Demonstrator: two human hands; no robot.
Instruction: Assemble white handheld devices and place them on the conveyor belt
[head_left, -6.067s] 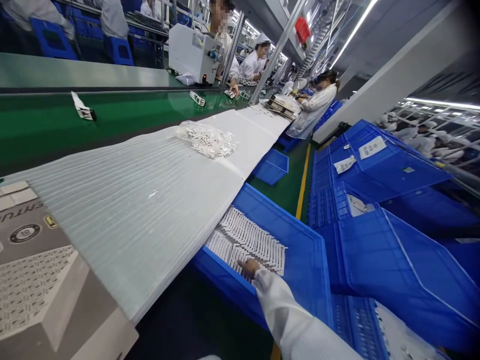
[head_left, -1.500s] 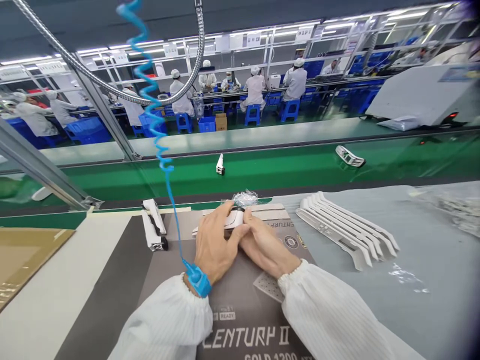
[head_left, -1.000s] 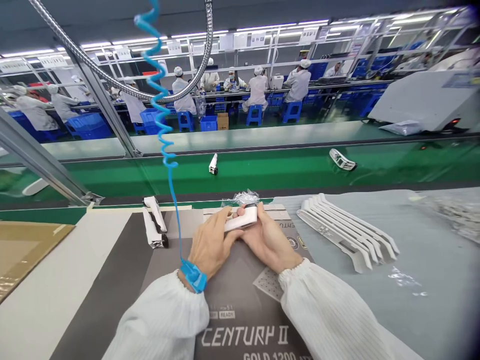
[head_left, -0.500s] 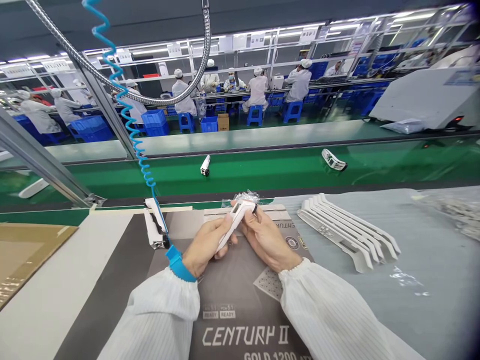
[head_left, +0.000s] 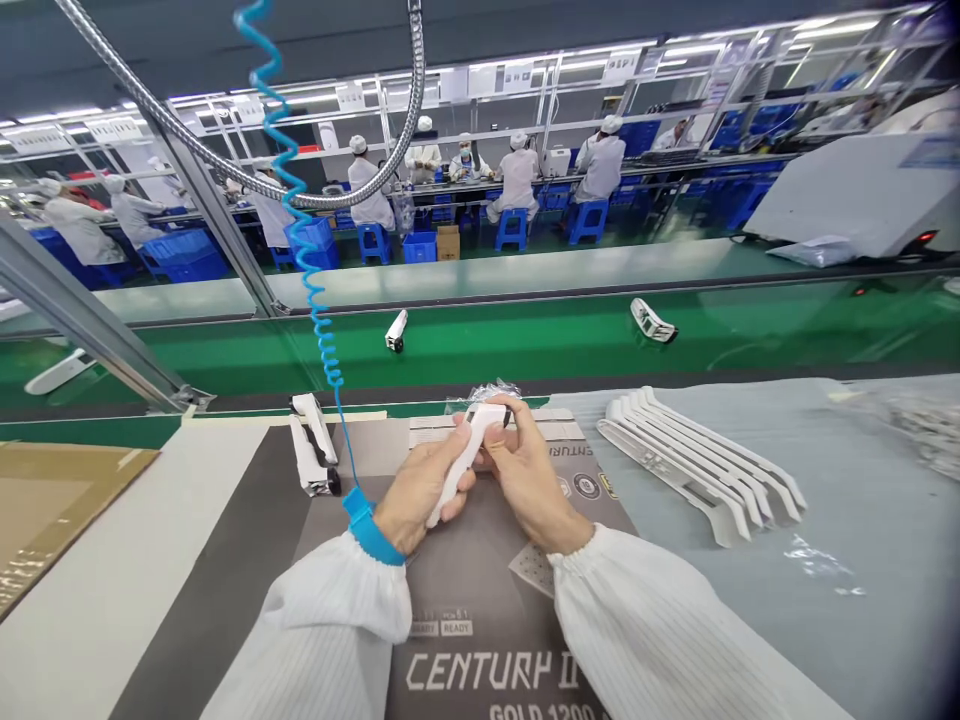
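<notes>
Both hands were closed on one white angled part (head_left: 463, 462), which they held up over the printed cardboard sheet (head_left: 487, 600), above its far half. The left hand (head_left: 426, 487) was wrapped around the long shank, thumb along the upper face and fingers curled around from the other side, with little room between thumb and fingers. The right hand (head_left: 529, 470) gripped the bent end, its thumb pressed on the white face and its forefinger arched to the black tip (head_left: 508, 414); its remaining fingers were mostly hidden. The part was tilted, its plain end toward the near left of the sheet and the black tip toward the far right.

A blue wrist strap (head_left: 371, 525) circled the left wrist, and a coiled blue cord (head_left: 322, 330) rose from it, well above the sheet. Two white pieces with black ends (head_left: 309, 447) lay side by side on the far left portion of the sheet. Crumpled clear film (head_left: 495, 392) sat at the sheet's far edge. Just to the right of the sheet, a row of long white bent pieces (head_left: 701, 460) rested on the table's pale covering (head_left: 712, 620). Beyond the sheet ran a green belt (head_left: 517, 345) carrying several white pieces, well apart.
</notes>
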